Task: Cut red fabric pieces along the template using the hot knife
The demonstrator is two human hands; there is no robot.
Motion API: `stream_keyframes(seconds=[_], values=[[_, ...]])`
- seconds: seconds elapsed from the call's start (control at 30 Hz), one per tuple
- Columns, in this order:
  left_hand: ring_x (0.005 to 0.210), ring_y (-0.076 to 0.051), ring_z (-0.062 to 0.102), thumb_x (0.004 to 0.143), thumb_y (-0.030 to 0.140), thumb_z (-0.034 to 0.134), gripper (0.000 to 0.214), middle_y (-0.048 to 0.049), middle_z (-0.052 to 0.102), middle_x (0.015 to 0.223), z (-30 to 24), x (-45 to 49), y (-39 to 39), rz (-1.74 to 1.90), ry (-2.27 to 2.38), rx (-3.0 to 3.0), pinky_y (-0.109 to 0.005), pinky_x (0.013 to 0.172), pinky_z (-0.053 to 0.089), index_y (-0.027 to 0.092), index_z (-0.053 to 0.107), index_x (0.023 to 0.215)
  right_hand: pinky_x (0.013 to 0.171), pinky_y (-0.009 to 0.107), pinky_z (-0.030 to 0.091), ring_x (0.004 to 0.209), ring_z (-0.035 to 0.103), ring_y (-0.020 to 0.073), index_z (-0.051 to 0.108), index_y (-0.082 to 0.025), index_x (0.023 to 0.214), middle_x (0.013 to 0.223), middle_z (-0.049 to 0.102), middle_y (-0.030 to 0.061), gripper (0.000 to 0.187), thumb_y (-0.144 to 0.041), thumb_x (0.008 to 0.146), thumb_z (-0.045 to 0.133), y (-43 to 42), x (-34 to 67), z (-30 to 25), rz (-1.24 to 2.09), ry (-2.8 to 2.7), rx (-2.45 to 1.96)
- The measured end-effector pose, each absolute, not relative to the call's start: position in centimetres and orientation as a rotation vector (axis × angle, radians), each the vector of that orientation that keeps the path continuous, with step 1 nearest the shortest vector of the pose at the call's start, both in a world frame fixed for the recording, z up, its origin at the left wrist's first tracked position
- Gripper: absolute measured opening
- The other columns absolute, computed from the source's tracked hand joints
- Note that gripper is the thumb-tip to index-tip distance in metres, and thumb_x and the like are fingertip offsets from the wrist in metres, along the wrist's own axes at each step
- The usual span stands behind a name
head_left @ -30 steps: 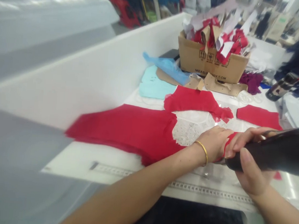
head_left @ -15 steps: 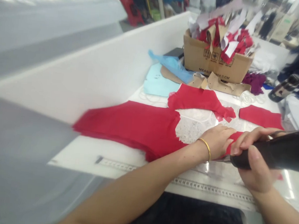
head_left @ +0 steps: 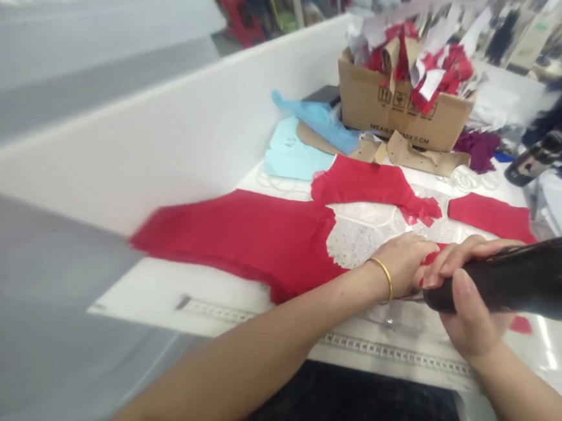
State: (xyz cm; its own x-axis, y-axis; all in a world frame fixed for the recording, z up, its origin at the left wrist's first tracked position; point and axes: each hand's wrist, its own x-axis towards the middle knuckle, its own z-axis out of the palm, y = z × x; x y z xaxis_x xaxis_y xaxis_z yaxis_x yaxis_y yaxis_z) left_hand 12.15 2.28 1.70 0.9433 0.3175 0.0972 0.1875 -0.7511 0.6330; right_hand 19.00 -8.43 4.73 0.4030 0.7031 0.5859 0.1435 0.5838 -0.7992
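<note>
My left hand (head_left: 402, 262), with a thin gold bangle at the wrist, lies on a small red cloth piece (head_left: 434, 254) with its fingers stretched forward. The fingertips are partly hidden behind my right hand. My right hand (head_left: 471, 293) is closed round the blunt end of a smooth black cylindrical object (head_left: 529, 275) that comes in from the right edge. Its thumb is in front, its fingers over the top. What the black object is, I cannot tell. To the left lies a large stack of red cloth (head_left: 240, 233), beside a white lace-like patch (head_left: 354, 239).
Further red cut pieces (head_left: 364, 181) lie behind my hands. A carton (head_left: 400, 113) full of red and white scraps stands at the back. A white panel (head_left: 171, 124) borders the left side. A measuring tape (head_left: 386, 352) runs along the front edge; a dark bottle (head_left: 535, 159) lies tilted at right.
The whole view has shifted slightly, so things sit a little further left. Both hands keep nearly the same pose, and the red strip between them shows less.
</note>
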Motion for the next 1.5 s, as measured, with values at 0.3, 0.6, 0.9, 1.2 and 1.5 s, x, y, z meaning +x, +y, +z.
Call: stream_keyframes(seconds=[0.3, 0.6, 0.9, 1.2, 1.5], values=[[0.102, -0.025, 0.061, 0.089, 0.014, 0.071, 0.018, -0.0091, 0.069, 0.102, 3.0, 11.8, 1.6, 0.169, 0.422, 2.513, -0.038, 0.096, 0.050, 0.011, 0.071, 0.107, 0.049, 0.026, 0.049, 0.057, 0.057, 0.0127, 0.063, -0.031, 0.112, 0.074, 0.059, -0.0043, 0.023, -0.023, 0.091, 0.069, -10.2, 21.3, 5.9, 0.381, -1.065, -0.917], [0.094, -0.022, 0.060, 0.089, 0.016, 0.073, 0.011, -0.0046, 0.065, 0.092, 2.2, 11.7, 1.4, 0.234, 0.368, 2.557, -0.038, 0.091, 0.054, 0.016, 0.072, 0.100, 0.052, 0.028, 0.052, 0.057, 0.057, 0.0120, 0.057, -0.026, 0.103, 0.076, 0.058, -0.0051, 0.017, -0.018, 0.091, 0.067, -10.8, 21.8, 5.2, 0.342, -1.066, -0.953], [0.093, -0.022, 0.059, 0.088, 0.012, 0.070, 0.015, -0.0062, 0.064, 0.093, 1.3, 11.6, 0.9, 0.291, 0.296, 2.546, -0.038, 0.088, 0.055, 0.014, 0.072, 0.103, 0.050, 0.026, 0.050, 0.055, 0.056, 0.0121, 0.058, -0.029, 0.107, 0.071, 0.057, -0.0053, 0.022, -0.024, 0.090, 0.071, -12.4, 23.3, 5.8, 0.268, -0.975, -1.021], [0.093, -0.021, 0.059, 0.094, 0.007, 0.055, 0.018, -0.0079, 0.066, 0.097, 0.5, 11.6, 0.3, 0.486, 0.016, 2.524, -0.035, 0.083, 0.057, 0.015, 0.070, 0.101, 0.054, 0.029, 0.053, 0.057, 0.059, 0.0128, 0.053, -0.027, 0.105, 0.073, 0.059, -0.0051, 0.020, -0.027, 0.092, 0.068, -12.8, 23.8, 5.4, 0.248, -0.978, -1.110], [0.146, -0.030, 0.045, 0.098, 0.035, 0.062, 0.050, -0.0149, 0.054, 0.151, -0.5, 11.6, -0.9, 0.301, -0.219, 2.604, -0.050, 0.122, 0.037, 0.017, 0.051, 0.144, 0.054, 0.029, 0.052, 0.057, 0.058, 0.0131, 0.055, -0.026, 0.109, 0.071, 0.060, -0.0051, 0.025, -0.019, 0.090, 0.069, -14.7, 25.7, 6.0, 0.194, -0.924, -1.099]])
